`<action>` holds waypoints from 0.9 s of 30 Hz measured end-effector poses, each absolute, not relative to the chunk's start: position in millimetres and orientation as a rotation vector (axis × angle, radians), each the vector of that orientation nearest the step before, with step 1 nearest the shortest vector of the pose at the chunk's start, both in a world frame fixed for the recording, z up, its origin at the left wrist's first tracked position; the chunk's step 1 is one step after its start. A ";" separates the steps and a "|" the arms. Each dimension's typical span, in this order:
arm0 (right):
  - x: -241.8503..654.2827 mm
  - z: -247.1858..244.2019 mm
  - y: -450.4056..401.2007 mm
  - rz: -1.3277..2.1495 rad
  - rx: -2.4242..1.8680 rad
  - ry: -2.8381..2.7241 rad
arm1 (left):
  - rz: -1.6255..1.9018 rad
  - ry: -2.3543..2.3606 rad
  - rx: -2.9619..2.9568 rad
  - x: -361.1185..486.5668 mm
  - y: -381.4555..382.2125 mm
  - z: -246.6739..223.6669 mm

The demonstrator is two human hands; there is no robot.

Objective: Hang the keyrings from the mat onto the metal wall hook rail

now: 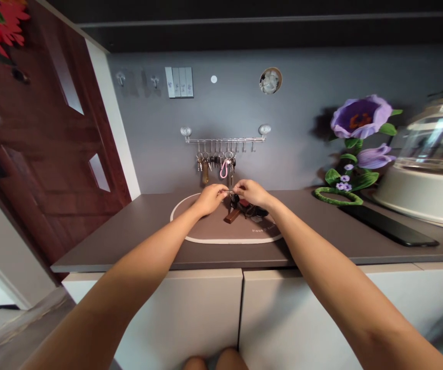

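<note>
Both hands meet above an oval brown mat (213,231) with a pale rim, fingertips pinched on a small thin metal piece, perhaps a key ring (229,192). My left hand (210,199) holds its left end, and my right hand (251,192) its right end. Dark keys (234,200) appear just below the fingertips. On the mat beneath lie a brown block-shaped fob (232,216) and a dark pile of key items (257,210), partly covered by my right hand. Behind, a metal hook rail (225,140) carries several key bunches, a brown fob (205,172) and a pink loop (224,168).
To the right stand purple crocheted flowers (362,121), a black phone (390,225) and a cream appliance with a clear dome (429,180). A dark shelf (283,33) spans overhead. The counter's front edge (206,265) runs under my forearms, and a red-brown door (52,128) is at left.
</note>
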State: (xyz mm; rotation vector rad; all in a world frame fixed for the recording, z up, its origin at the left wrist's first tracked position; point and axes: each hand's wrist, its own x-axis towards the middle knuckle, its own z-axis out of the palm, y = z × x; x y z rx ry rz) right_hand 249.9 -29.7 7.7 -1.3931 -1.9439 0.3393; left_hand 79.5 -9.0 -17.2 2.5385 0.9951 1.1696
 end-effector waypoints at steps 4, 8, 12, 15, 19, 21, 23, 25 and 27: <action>247.5 8.5 -31.0 0.458 -1.269 -1.903 | 1.212 1.013 2.427 80.2 -11.9 -13.6; 244.1 8.1 -31.1 0.585 -1.110 -1.821 | 1.249 0.963 2.282 81.4 -14.6 -10.9; 240.8 6.6 -29.6 0.641 -0.981 -1.755 | 1.275 0.801 2.064 83.2 -12.6 -10.7; 237.9 5.2 -28.6 0.722 -0.929 -1.692 | 1.277 0.722 1.938 83.8 -11.2 -9.6; 232.9 5.4 -29.9 0.796 -0.870 -1.620 | 1.291 0.640 1.828 83.0 -12.6 -5.7; 230.4 6.6 -32.0 0.851 -0.843 -1.578 | 1.297 0.605 1.794 82.2 -13.9 -3.7; 228.4 7.9 -34.4 0.907 -0.822 -1.532 | 1.299 0.586 1.773 81.3 -14.7 -2.3; 227.7 8.7 -36.3 0.964 -0.784 -1.507 | 1.304 0.575 1.762 80.4 -14.7 -1.4; 228.4 9.1 -37.4 1.014 -0.734 -1.510 | 1.314 0.565 1.748 79.6 -14.2 -1.0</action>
